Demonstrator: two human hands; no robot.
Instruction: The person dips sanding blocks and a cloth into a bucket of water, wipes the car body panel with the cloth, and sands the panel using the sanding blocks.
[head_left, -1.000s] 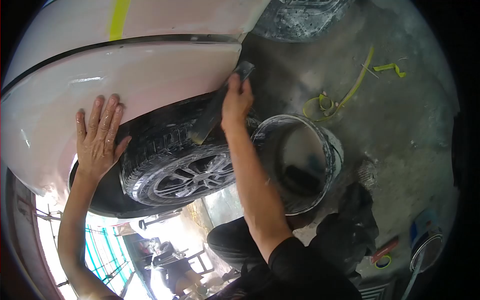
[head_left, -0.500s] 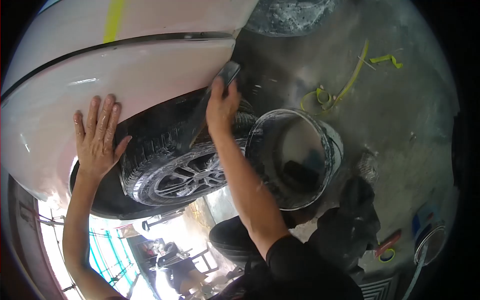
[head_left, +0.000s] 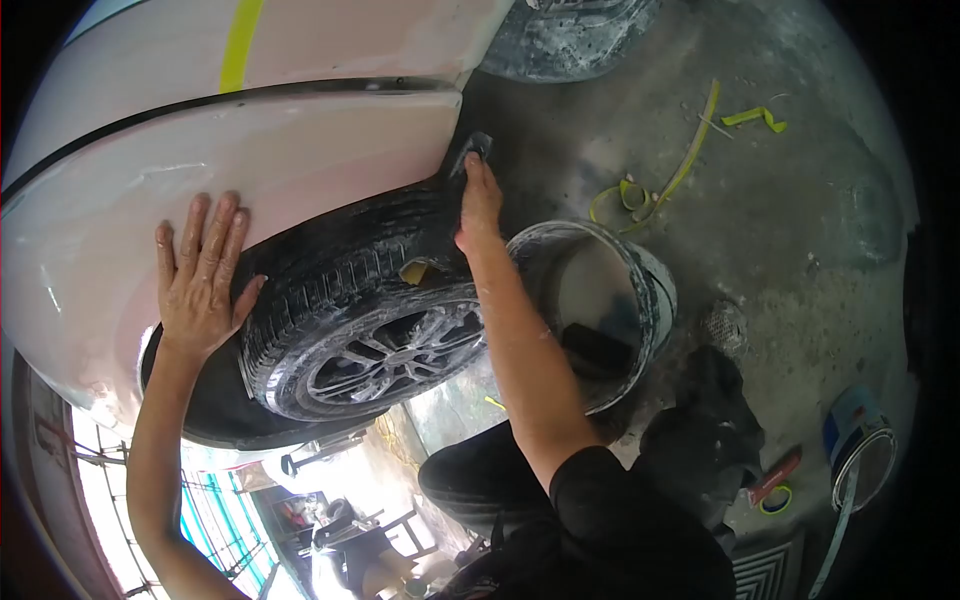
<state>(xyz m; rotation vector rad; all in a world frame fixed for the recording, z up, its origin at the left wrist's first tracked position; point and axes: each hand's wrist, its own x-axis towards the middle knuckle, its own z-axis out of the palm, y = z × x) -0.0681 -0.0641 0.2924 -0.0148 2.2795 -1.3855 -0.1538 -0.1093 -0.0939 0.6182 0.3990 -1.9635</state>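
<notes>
My left hand (head_left: 202, 280) lies flat on the pale pink and white car panel (head_left: 330, 150), its fingers spread, just above the wheel arch. Further right, my right hand (head_left: 479, 200) is closed round a long dark sanding block (head_left: 474, 150) at the panel's lower right edge, beside the tyre (head_left: 330, 262). The block's upper end shows past my fingers, and a yellowish corner (head_left: 420, 271) shows at its lower end over the tyre. The block's middle is hard to make out against the dark tyre. Below lies the spoked wheel rim (head_left: 400, 355).
A bucket (head_left: 650, 300) of cloudy water, with a dark object inside, stands right of the wheel. Yellow tape strips (head_left: 690, 165) lie on the floor. At the lower right are a paint can (head_left: 860, 440), a red-handled tool (head_left: 775, 475) and a tape roll (head_left: 776, 499).
My right hand moved left with the block, then back right, and the block has swung with it. My left hand has stayed flat on the panel. The camera view has shifted slightly.
</notes>
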